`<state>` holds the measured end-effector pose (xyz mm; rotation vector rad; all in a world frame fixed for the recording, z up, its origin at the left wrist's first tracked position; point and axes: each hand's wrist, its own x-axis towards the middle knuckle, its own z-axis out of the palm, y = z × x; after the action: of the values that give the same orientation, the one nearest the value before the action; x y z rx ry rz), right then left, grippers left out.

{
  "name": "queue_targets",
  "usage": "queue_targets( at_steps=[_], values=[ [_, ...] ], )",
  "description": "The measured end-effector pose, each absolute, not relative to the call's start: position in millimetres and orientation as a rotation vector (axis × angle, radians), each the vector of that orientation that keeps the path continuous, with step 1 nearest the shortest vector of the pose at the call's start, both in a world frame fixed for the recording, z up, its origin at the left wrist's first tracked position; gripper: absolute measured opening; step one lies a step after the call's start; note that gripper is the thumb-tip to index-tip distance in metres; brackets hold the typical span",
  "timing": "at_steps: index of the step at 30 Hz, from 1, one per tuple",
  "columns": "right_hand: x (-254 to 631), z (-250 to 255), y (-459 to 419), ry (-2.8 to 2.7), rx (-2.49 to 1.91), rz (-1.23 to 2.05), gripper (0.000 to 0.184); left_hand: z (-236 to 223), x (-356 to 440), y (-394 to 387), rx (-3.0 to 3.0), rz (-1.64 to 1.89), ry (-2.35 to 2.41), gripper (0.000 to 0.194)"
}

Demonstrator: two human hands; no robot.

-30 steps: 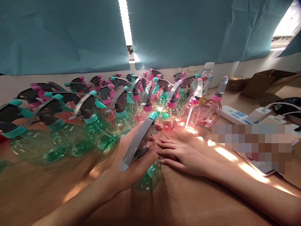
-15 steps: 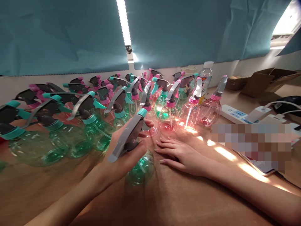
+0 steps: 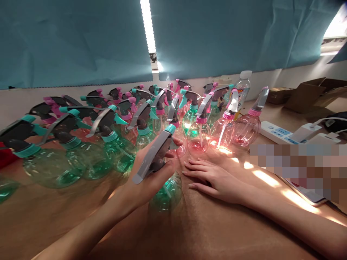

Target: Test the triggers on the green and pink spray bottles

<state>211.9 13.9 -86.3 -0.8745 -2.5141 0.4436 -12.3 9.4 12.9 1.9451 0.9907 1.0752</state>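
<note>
The green spray bottle stands on the brown table, in front of the other spray bottles, near the middle of the view. Its grey and teal spray head has the teal nozzle at the upper right and the grey lever sloping down toward the wrist.

The left hand is closed around the upper part of this bottle, thumb on the near side and fingers reaching round the far side; the spray head hides part of the grip. The right hand lies palm down on the table just to the right of the bottle, fingers extended and slightly spread, holding nothing.

Behind and to the left, 4 green bottles with teal collars form a slanting line, and 1 more green bottle is cut off by the left edge. Beyond the right hand stand 4 pink bottles with pink collars, and more spray bottles crowd behind both groups.

Farther out, 1 clear bottle with a white cap stands behind the pink ones. To the right lie a white power strip with plugs in it and a flat device partly hidden by a pixelated patch. An open cardboard box sits farther back, and a blue-green sheet hangs behind everything.
</note>
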Motion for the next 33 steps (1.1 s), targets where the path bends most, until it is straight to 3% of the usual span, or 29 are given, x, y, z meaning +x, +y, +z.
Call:
queue_targets(
  at_steps=[9, 17, 28, 33],
  values=[
    [212.0, -86.9, 13.8, -2.514, -0.895, 0.457, 0.042, 20.8, -10.7, 6.3, 1.979, 1.110, 1.035, 0.012],
    [211.7, -85.5, 14.1, -2.511, -0.874, 0.469, 0.041, 16.9, -15.0, 8.0, 1.918, 1.087, 1.082, 0.006],
    [212.2, -86.0, 14.1, -2.498, -0.881, 0.509, 0.041, 16.2, -15.3, 18.0, 1.932, 1.098, 1.084, 0.031],
    [212.5, -86.2, 14.2, -2.510, -0.878, 0.483, 0.041, 14.5, -14.7, 20.6, 1.978, 1.126, 1.021, 0.034]
  ],
)
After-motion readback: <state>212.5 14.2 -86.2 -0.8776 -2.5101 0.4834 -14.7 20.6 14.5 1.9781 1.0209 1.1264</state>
